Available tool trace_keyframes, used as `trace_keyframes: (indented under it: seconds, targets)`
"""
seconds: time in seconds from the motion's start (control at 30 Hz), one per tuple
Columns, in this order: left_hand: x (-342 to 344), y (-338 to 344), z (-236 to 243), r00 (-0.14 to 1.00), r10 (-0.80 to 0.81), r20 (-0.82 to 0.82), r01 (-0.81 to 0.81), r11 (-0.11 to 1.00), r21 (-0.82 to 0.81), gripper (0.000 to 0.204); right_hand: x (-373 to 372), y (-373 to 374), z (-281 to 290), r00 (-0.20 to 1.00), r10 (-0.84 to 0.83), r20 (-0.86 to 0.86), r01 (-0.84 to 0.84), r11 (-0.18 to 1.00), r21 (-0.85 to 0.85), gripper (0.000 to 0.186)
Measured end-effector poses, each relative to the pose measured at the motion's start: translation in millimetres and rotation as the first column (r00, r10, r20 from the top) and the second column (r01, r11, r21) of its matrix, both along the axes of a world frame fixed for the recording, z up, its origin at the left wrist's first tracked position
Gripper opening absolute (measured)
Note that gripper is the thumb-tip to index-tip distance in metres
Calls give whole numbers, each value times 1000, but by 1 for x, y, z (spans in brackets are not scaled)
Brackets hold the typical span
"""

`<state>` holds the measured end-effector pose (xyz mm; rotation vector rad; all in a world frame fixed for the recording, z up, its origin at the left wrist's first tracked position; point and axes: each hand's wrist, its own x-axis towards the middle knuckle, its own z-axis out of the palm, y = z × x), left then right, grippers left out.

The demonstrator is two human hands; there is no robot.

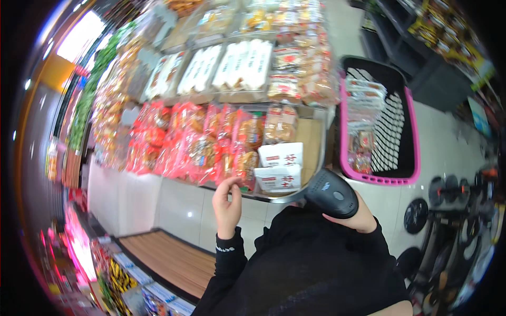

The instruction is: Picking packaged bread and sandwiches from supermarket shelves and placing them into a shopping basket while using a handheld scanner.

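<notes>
My right hand (359, 217) is closed round a black barcode scanner (332, 194), whose body hides most of the fingers. The scanner has a grey button on top and is held over the near right corner of the display. My left hand (226, 206) is at the display's front edge, fingers loosely bent with a gap to the thumb and nothing visible between them. Just beyond its fingertips are red-wrapped snack packets (203, 150). Two white printed packets (279, 178) lie to its right, in the corner compartment between my hands.
A black shopping basket with a pink rim (415, 142) stands right of the display, holding several packaged foods. Farther back are rows of white-wrapped packs (243, 66). Dark shelving (437, 73) stands at the far right; a wooden-topped low stand (166, 258) is at the lower left.
</notes>
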<state>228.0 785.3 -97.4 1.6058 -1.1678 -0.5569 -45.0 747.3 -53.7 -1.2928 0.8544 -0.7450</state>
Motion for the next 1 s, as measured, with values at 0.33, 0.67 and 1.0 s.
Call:
trace_keyframes:
  seconds: [0.33,0.67,1.0]
  targets:
    - [-109,-34,-4,768,-633,-102,640,751,163,12,-59,14,-18,997,-28,-70,17,989,-145,51]
    - [-240,-105,-25,582,-811,-64,776,529,345,13,-175,-42,-54,975,-202,-95,204,979,16,50]
    - [-352,-239,-133,450,-892,46,681,376,628,21,-292,-82,-108,680,-713,-175,694,548,466,44]
